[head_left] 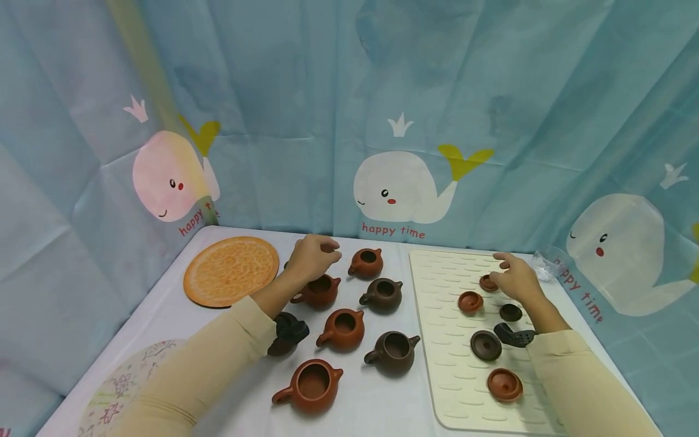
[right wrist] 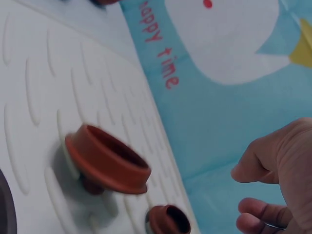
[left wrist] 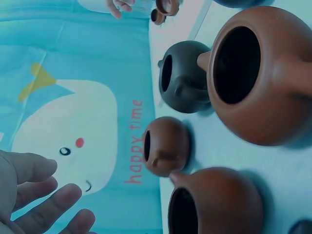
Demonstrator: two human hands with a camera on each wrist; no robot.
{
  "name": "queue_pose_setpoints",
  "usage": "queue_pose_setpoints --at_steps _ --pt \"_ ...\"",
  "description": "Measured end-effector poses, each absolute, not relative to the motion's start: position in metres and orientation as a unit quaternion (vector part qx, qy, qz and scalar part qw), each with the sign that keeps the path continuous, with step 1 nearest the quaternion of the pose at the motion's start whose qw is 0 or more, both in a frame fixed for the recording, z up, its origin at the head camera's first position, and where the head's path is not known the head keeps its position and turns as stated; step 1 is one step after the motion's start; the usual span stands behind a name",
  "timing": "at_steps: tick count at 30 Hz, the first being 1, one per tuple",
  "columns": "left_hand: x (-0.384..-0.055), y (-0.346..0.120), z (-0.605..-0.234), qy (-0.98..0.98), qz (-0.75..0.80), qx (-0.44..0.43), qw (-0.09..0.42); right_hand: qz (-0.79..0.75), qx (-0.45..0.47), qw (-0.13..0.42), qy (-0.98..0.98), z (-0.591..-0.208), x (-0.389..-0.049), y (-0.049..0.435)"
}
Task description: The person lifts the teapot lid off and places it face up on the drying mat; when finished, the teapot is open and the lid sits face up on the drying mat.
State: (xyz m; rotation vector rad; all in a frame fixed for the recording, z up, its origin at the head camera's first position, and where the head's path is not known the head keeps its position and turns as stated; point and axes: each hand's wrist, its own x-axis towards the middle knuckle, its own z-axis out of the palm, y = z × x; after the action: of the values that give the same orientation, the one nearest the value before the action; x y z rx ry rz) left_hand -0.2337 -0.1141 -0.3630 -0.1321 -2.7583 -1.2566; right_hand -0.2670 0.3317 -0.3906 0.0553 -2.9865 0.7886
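My left hand (head_left: 314,260) hovers with loosely bent fingers and nothing between them, above the back left teapots. Around it are a small reddish-brown teapot (head_left: 375,255), a reddish-brown teapot (head_left: 319,297) under the wrist, and a dark brown teapot (head_left: 377,302). All show open mouths without lids. On the right, my right hand (head_left: 517,280) is over the back of the cream mat (head_left: 437,364), fingers relaxed and holding nothing. The nearest thing to it is a small reddish lid (head_left: 486,283); in the right wrist view the fingers are apart from this small lid (right wrist: 165,220). A larger reddish lid (right wrist: 105,161) lies upside down.
More lidless teapots stand in front, including a reddish one (head_left: 333,388) and a dark one (head_left: 401,364). Several other lids lie on the mat, among them a dark lid (head_left: 486,352). An orange round board (head_left: 232,271) lies back left; clear plastic (head_left: 545,267) sits back right.
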Motion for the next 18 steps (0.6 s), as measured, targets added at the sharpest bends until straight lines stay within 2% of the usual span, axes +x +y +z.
queue_pose_setpoints --at_steps 12,18 --pt "-0.218 -0.156 -0.363 -0.898 -0.432 -0.001 0.085 0.280 0.075 0.023 -0.957 -0.360 -0.256 0.296" --pt "-0.212 -0.171 -0.368 -0.887 -0.453 0.027 0.090 0.282 0.100 0.040 -0.953 -0.351 -0.252 0.278"
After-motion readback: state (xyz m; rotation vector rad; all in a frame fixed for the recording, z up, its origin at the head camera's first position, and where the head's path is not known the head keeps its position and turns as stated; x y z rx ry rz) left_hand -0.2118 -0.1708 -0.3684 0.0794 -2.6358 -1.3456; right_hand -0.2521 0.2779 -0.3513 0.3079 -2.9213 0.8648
